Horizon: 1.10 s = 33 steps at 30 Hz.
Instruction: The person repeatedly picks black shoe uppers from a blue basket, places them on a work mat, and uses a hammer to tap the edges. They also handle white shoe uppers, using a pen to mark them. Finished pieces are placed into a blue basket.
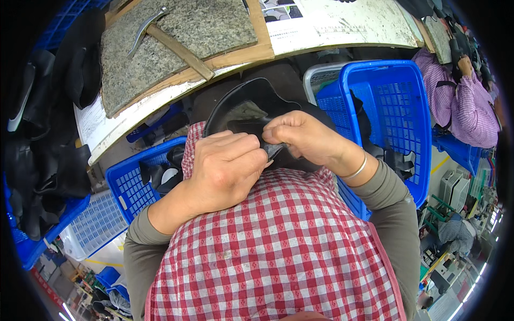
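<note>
A black leather shoe upper (251,95) rests in my lap against the red checked apron (267,235), its curved top edge standing up and a pale lining patch showing inside. My left hand (222,166) is closed on its near edge, fingers curled over. My right hand (308,140) pinches the same edge just to the right, thumb and forefinger pressed together. The two hands nearly meet there, and the bit of leather between them is mostly hidden by the fingers.
Beyond my lap a stone slab (187,32) on the workbench (332,27) carries a hammer (179,52). Blue crates (396,101) with black leather pieces stand at both sides. Black boot parts (56,155) are piled at left. A person in a checked shirt (474,115) works at far right.
</note>
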Tool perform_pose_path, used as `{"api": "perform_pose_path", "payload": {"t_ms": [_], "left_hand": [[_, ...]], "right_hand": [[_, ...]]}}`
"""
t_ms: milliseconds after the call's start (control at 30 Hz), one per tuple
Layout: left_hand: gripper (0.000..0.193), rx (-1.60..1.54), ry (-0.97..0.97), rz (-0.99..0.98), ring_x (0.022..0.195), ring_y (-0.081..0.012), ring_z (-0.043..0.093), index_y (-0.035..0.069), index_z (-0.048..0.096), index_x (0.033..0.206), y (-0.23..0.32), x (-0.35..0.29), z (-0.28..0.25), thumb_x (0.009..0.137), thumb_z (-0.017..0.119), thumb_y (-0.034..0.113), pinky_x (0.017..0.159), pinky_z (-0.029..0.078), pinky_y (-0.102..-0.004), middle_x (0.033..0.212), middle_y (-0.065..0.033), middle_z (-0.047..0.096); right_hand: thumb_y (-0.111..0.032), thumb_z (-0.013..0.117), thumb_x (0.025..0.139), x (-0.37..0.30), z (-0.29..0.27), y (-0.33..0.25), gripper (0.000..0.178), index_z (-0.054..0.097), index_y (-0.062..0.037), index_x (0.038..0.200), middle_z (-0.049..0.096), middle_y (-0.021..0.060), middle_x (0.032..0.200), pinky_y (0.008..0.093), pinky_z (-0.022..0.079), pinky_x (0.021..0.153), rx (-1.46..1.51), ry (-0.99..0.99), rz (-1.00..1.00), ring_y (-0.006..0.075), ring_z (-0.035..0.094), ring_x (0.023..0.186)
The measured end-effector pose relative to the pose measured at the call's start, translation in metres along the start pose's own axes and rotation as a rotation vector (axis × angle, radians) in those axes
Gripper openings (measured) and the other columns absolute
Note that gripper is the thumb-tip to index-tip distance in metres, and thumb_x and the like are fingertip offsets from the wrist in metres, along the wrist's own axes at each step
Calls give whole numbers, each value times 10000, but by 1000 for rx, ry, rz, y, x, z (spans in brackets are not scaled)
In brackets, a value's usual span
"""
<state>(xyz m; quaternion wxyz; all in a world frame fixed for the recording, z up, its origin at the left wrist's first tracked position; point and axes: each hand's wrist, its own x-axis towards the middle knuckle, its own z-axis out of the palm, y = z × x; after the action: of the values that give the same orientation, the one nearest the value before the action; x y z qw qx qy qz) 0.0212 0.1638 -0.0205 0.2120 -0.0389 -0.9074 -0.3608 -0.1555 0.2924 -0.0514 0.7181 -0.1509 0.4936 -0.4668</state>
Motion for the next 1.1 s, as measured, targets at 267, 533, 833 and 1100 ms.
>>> {"api": "perform_pose_path", "payload": {"t_ms": [267,533,833,1100], "left_hand": [[152,-11,-16,131,577,-190,525,53,613,730,1,-4,-2,649,741,49,510,357,-332,667,-45,457],[230,130,-129,-77,656,-237,587,41,598,803,13,-1,-9,725,806,103,566,420,-365,763,-82,527],[229,144,-127,-204,674,-288,612,44,634,859,11,0,-1,762,820,134,609,478,-389,792,-86,581],[197,156,-33,-117,625,-248,590,47,579,723,4,-5,-1,749,772,68,561,435,-361,711,-74,536]], "right_hand": [[-158,634,972,0,6,7,205,694,-74,796,456,-81,580,236,229,448,5,44,82,28,320,485],[-310,643,1023,-1,8,14,346,632,-95,754,425,-80,601,237,227,459,6,138,-74,30,313,511],[-530,555,1048,5,-19,1,501,751,-71,1003,373,-89,653,225,269,525,-293,-309,-93,48,315,598],[-253,616,1021,10,7,10,273,721,-65,854,518,-78,670,215,316,527,-185,-3,-130,20,393,594]]}}
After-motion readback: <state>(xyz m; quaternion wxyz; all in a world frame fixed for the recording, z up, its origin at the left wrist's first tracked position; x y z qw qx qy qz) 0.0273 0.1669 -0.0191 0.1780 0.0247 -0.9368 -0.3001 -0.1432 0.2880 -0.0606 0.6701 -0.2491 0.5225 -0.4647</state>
